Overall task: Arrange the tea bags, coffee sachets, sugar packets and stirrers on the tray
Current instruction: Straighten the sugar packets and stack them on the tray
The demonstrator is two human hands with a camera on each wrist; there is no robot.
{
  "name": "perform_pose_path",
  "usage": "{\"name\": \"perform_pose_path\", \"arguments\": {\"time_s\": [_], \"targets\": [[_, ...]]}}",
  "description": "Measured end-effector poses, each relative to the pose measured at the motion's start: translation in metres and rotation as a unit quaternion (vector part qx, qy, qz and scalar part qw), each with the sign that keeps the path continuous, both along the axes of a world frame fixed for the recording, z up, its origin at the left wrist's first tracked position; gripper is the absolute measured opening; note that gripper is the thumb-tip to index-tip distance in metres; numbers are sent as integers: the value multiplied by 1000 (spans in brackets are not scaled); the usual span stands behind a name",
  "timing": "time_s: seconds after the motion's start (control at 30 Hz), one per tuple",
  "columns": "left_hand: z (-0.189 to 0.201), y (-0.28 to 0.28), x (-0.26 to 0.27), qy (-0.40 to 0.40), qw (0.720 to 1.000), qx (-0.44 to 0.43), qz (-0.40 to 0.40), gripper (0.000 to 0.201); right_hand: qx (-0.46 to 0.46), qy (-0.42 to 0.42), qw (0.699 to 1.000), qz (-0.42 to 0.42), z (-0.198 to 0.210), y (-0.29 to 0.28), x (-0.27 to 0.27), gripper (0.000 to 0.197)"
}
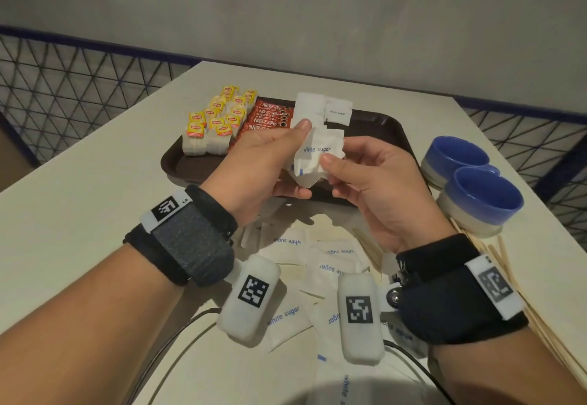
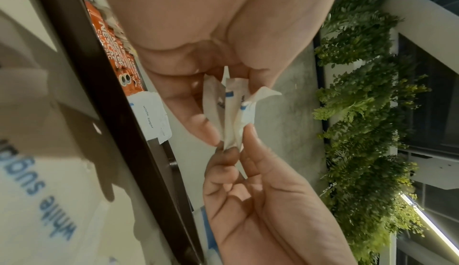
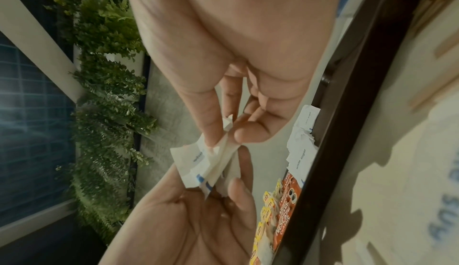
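Note:
Both hands hold a small bunch of white sugar packets (image 1: 313, 157) above the near edge of the dark brown tray (image 1: 386, 131). My left hand (image 1: 273, 157) grips the bunch (image 2: 229, 112) from the left with the thumb on top. My right hand (image 1: 359, 176) pinches its right edge (image 3: 211, 163). On the tray lie yellow-tagged tea bags (image 1: 217, 122) at the left, red coffee sachets (image 1: 268, 117) beside them, and a few sugar packets (image 1: 338, 111) further right. Many loose sugar packets (image 1: 330, 261) lie on the table under my wrists. Wooden stirrers (image 1: 505, 265) lie at the right.
Two blue bowls (image 1: 470, 182) stand on the table right of the tray, close to my right hand. The white table (image 1: 95, 201) ends at a wire mesh railing (image 1: 63, 87) on the left and right. Cables run under my wrists.

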State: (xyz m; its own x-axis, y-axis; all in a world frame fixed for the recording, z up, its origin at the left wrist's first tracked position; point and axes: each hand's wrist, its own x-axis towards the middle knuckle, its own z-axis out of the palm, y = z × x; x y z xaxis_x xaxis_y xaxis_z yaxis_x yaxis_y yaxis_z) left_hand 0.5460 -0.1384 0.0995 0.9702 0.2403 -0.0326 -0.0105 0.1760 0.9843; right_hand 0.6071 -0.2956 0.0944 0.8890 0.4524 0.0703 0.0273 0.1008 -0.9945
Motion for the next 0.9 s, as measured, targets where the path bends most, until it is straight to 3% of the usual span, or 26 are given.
{"name": "perform_pose_path", "arguments": {"time_s": [0.17,0.27,0.5,0.9], "targets": [[1,2,0,0,996,-75,-45,43,2,-4,999,-35,-4,1,3,22],[0,4,0,-11,990,-127,-54,35,-4,1,999,-49,-4,-1,6,22],[-5,5,2,-46,995,-77,-46,35,23,31,998,-40,-3,-1,5,21],[-11,0,5,-70,995,-74,12,31,54,69,996,-6,-4,0,3,25]]}}
